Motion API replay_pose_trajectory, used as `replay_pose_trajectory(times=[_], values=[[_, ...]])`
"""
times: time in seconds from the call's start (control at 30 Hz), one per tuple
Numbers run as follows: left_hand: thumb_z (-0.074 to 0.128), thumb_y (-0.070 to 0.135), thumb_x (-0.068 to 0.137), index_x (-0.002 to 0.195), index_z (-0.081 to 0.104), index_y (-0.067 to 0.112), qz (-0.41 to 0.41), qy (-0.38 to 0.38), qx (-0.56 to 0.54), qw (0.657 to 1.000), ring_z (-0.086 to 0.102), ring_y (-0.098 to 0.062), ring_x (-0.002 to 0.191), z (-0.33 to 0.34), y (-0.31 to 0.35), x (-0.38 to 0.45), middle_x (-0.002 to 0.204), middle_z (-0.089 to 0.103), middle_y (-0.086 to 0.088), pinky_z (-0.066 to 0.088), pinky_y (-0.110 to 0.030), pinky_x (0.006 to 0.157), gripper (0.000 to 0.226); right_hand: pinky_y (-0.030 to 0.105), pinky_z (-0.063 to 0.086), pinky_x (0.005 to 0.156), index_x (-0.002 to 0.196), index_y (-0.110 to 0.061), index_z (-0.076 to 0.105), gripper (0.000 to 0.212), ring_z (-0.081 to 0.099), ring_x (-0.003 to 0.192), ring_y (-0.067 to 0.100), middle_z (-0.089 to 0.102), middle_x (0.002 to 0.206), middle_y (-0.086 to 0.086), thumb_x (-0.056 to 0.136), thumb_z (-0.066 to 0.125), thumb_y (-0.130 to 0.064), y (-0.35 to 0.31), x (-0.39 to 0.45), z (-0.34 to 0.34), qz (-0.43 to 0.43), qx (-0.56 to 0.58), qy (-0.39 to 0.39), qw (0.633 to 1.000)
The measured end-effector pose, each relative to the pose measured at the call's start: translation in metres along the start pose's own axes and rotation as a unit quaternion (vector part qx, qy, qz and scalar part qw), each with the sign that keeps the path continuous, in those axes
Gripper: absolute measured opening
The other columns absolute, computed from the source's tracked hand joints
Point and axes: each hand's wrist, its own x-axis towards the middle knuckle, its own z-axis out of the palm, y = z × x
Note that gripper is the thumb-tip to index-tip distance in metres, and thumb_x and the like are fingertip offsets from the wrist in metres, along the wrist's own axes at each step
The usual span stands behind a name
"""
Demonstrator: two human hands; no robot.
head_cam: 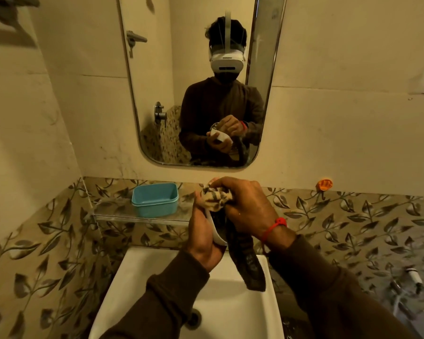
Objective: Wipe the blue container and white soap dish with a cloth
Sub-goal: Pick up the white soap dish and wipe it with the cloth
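Note:
My left hand (202, 241) grips the white soap dish (217, 234) from below, tilted on edge above the sink; only its thin rim shows. My right hand (245, 206) is closed on a striped cloth (213, 198), pressing the bunched part into the dish. The cloth's dark tail (247, 263) hangs down over the basin. The blue container (155, 199) stands open and upright on the glass shelf (123, 214), to the left of my hands and apart from them.
A white sink (230, 307) with a dark drain lies below my hands. A mirror (157, 81) hangs on the wall ahead, reflecting a person holding the dish. An orange hook (324, 184) sits on the right wall, and a hose fitting (413, 277) lower right.

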Motion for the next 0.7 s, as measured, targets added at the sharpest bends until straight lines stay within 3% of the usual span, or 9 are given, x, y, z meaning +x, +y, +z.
replay_pose_trajectory(times=[0.1,0.17,0.3,0.4,0.5,0.6,0.7], values=[[0.037,0.064,0.099,0.141,0.057,0.029,-0.013,-0.035,-0.001,0.999,0.065,-0.034,0.12,-0.008,0.01,0.0,0.135,0.064,-0.018,0.056,-0.05,0.09,0.058,0.021,0.049,0.082,0.114,-0.023,0.068,0.037,0.064,0.1,0.015,0.071,0.109,0.001,0.08,0.066,-0.008,0.003,-0.006,-0.013,-0.03,-0.033,-0.147,0.988],[0.034,0.064,0.099,0.141,0.056,0.035,-0.015,-0.068,0.028,0.997,0.069,-0.035,0.112,-0.012,0.016,0.001,0.128,0.067,-0.019,0.057,-0.05,0.086,0.056,0.026,0.051,0.087,0.115,-0.024,0.066,0.037,0.063,0.103,0.014,0.07,0.112,-0.001,0.081,0.066,-0.01,0.001,-0.015,-0.016,-0.072,-0.054,-0.24,0.966],[0.032,0.065,0.098,0.137,0.061,0.031,-0.06,-0.079,0.022,0.995,0.071,-0.033,0.109,-0.01,0.011,-0.003,0.121,0.072,-0.018,0.059,-0.047,0.083,0.059,0.028,0.052,0.091,0.115,-0.025,0.065,0.041,0.062,0.106,0.012,0.068,0.113,-0.004,0.079,0.067,-0.007,-0.002,-0.019,-0.029,-0.114,-0.079,-0.298,0.944],[0.036,0.061,0.1,0.14,0.059,0.025,-0.083,-0.07,-0.015,0.994,0.065,-0.034,0.12,-0.006,0.012,-0.004,0.135,0.065,-0.019,0.056,-0.048,0.092,0.059,0.023,0.048,0.086,0.11,-0.02,0.068,0.038,0.063,0.102,0.015,0.069,0.108,0.0,0.074,0.073,-0.008,-0.005,-0.014,-0.034,-0.176,-0.105,-0.212,0.955],[0.043,0.058,0.101,0.136,0.062,0.014,-0.107,-0.048,-0.031,0.993,0.063,-0.033,0.121,-0.001,0.012,-0.005,0.133,0.065,-0.02,0.05,-0.046,0.099,0.06,0.037,0.057,0.073,0.108,-0.015,0.068,0.039,0.063,0.098,0.025,0.067,0.106,0.007,0.07,0.077,-0.008,-0.004,-0.01,-0.031,-0.232,-0.185,-0.114,0.948],[0.036,0.06,0.101,0.127,0.07,0.015,-0.115,-0.044,-0.019,0.992,0.064,-0.034,0.12,-0.004,0.004,0.0,0.132,0.065,-0.02,0.046,-0.049,0.103,0.062,0.043,0.056,0.059,0.108,-0.009,0.064,0.036,0.06,0.092,0.032,0.062,0.105,0.014,0.073,0.074,-0.008,0.003,-0.003,-0.032,-0.214,-0.244,-0.034,0.945],[0.036,0.064,0.099,0.127,0.07,0.021,-0.088,-0.033,0.024,0.995,0.063,-0.035,0.123,-0.002,0.002,0.0,0.135,0.065,-0.019,0.047,-0.054,0.104,0.062,0.04,0.054,0.054,0.1,-0.005,0.063,0.031,0.059,0.081,0.032,0.06,0.096,0.016,0.071,0.074,-0.004,0.007,-0.003,-0.024,-0.176,-0.274,0.02,0.945]])
